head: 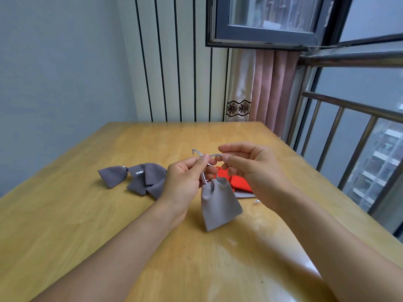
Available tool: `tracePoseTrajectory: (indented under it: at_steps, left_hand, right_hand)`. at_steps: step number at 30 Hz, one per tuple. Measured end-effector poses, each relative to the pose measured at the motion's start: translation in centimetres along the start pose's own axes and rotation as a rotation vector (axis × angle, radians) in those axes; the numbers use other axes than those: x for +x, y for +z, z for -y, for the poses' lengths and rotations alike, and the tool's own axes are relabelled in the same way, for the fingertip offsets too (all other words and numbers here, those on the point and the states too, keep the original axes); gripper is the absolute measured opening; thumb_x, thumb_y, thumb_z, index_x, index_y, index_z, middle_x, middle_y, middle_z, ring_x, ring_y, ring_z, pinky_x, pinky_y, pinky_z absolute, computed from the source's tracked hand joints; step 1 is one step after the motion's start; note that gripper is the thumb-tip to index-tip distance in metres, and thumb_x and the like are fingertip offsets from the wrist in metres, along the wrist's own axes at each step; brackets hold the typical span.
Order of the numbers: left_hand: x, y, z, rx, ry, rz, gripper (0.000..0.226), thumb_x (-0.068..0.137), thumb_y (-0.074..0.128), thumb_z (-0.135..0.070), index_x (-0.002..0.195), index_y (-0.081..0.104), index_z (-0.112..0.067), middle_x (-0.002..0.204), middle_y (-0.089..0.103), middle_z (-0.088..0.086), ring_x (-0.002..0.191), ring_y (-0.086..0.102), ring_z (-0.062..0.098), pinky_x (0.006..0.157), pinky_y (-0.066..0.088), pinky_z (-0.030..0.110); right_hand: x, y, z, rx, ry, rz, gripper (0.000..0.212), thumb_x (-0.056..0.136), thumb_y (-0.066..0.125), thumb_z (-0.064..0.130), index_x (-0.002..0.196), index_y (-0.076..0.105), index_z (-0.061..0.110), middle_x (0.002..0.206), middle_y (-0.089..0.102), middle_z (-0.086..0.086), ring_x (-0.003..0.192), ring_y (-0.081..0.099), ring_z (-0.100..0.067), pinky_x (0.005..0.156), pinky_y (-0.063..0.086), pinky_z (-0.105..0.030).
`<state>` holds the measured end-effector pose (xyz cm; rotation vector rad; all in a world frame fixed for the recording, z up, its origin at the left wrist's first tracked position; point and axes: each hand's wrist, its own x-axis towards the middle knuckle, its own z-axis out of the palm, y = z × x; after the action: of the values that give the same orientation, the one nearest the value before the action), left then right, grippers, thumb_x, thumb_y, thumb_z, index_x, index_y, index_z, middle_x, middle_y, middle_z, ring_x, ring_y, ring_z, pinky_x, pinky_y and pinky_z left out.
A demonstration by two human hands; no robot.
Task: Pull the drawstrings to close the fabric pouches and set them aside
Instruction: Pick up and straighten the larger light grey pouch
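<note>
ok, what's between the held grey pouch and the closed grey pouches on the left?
In the head view, only the left hand and its wrist lie between the held grey pouch and the closed grey pouches.

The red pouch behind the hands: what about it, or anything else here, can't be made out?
- Red pouch, head view: mostly hidden behind the right hand and the held grey pouch; open or closed cannot be told.
- Flat grey piece under it: only an edge shows.
- Pile of grey pouches: the left hand covers its right side, so the count is unclear.
</note>
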<state>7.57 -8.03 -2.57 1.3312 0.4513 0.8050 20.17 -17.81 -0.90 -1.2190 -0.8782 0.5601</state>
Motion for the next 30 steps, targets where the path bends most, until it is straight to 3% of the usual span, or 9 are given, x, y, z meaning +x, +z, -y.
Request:
tracePoseTrajectory:
  at_steps: [4,9,12,14,17,19,23,26,30]
  left_hand:
    - [0.5,-0.4,-0.2,-0.116,-0.006,-0.020,0.017,0.095,0.060,-0.019,0.094,0.073,-0.009,0.089,0.073,0.007,0.063,0.062,0.008,0.070,0.055,0.020]
    - [0.2,-0.6,-0.7,-0.150,-0.024,0.130,0.013,0.092,0.060,-0.010,0.100,0.070,-0.005,0.090,0.071,0.008,0.052,0.055,0.003,0.061,0.051,0.016]
    - [0.2,-0.8,-0.9,-0.084,-0.002,0.240,0.019,0.083,0.065,-0.014,0.100,0.070,-0.006,0.086,0.072,0.007,0.053,0.056,0.004,0.061,0.052,0.018]
    - [0.3,-1.1,-1.0,-0.060,-0.001,0.263,0.020,0.078,0.067,-0.017,0.096,0.072,-0.009,0.083,0.074,0.003,0.055,0.053,0.005,0.062,0.050,0.018]
    - [0.6,-1.3,-1.4,0.054,0.083,0.222,0.011,0.086,0.066,-0.006,0.094,0.073,-0.009,0.076,0.073,0.004,0.056,0.057,0.006,0.056,0.047,0.017]
    - [0.9,-1.5,-1.2,0.142,0.175,0.158,0.012,0.088,0.065,0.000,0.092,0.073,-0.008,0.074,0.073,0.006,0.060,0.063,0.008,0.059,0.051,0.018]
    - [1.5,-1.9,-0.4,0.293,0.330,0.066,0.011,0.086,0.070,-0.005,0.092,0.076,-0.012,0.082,0.077,0.005,0.076,0.070,0.012,0.072,0.053,0.024]
    - [1.4,-1.8,-0.3,0.215,0.305,0.074,0.012,0.087,0.068,-0.012,0.095,0.076,-0.009,0.084,0.077,0.005,0.083,0.072,0.014,0.078,0.053,0.024]
    - [1.3,-1.7,-0.5,0.135,0.265,0.120,0.022,0.082,0.066,-0.021,0.097,0.075,-0.008,0.078,0.076,0.000,0.079,0.070,0.009,0.072,0.051,0.018]
  right_hand:
    - [-0.2,0.0,0.2,-0.031,-0.005,-0.014,0.015,0.086,0.068,-0.005,0.100,0.071,0.001,0.088,0.075,-0.021,0.070,0.068,-0.020,0.061,0.055,-0.024]
    - [-0.4,0.1,-0.1,-0.097,0.118,0.150,0.029,0.084,0.074,0.001,0.113,0.070,0.005,0.079,0.073,-0.015,0.064,0.064,-0.014,0.057,0.050,-0.022]
    - [-0.4,-0.1,-0.1,-0.169,0.104,0.237,0.018,0.084,0.075,0.007,0.100,0.077,0.014,0.079,0.067,-0.014,0.064,0.055,-0.016,0.057,0.044,-0.027]
    - [-0.5,-0.1,0.0,-0.209,0.091,0.257,0.003,0.084,0.075,0.010,0.086,0.077,0.011,0.070,0.062,-0.010,0.059,0.049,-0.016,0.055,0.041,-0.028]
    - [-0.5,-0.1,0.0,-0.254,0.105,0.216,0.019,0.086,0.073,0.008,0.078,0.067,-0.008,0.056,0.053,-0.008,0.049,0.043,-0.014,0.048,0.037,-0.022]
    - [-0.5,-0.2,0.1,-0.261,0.120,0.197,0.019,0.087,0.073,0.010,0.075,0.066,-0.003,0.058,0.051,-0.010,0.048,0.041,-0.013,0.045,0.035,-0.019]
    - [-0.2,-0.2,0.0,-0.134,0.218,0.252,0.023,0.085,0.076,0.027,0.076,0.067,0.008,0.073,0.054,-0.015,0.065,0.043,-0.027,0.059,0.039,-0.028]
    - [-0.1,0.3,0.0,0.048,0.383,0.265,0.037,0.092,0.061,0.047,0.088,0.066,0.011,0.073,0.062,-0.010,0.059,0.050,-0.019,0.061,0.038,-0.031]
    - [-0.2,0.8,-0.6,0.127,0.459,0.197,0.039,0.094,0.056,0.050,0.097,0.065,0.012,0.070,0.060,-0.006,0.055,0.049,-0.014,0.057,0.035,-0.027]
